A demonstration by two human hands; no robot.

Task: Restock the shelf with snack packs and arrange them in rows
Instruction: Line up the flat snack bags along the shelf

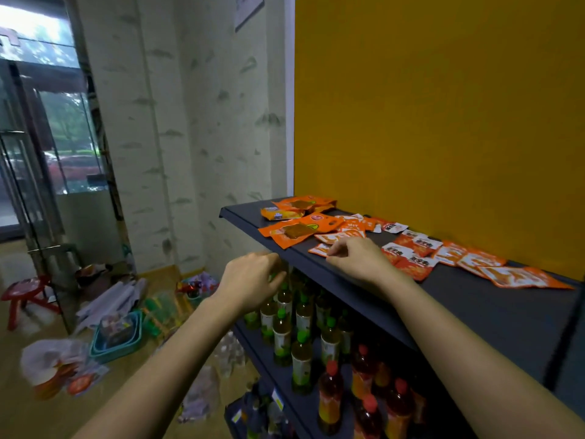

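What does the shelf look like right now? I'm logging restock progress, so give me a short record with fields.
top shelf: dark board against a yellow wall, snack packs lying flat in a loose, uneven line
large orange packs: far left end
small red-and-white packs: middle to right
right hand: on the shelf, fingers curled at a small pack
left hand: at the shelf's front edge, holding nothing visible
shelf below: bottles with green caps and red caps
floor: teal basket, red stool
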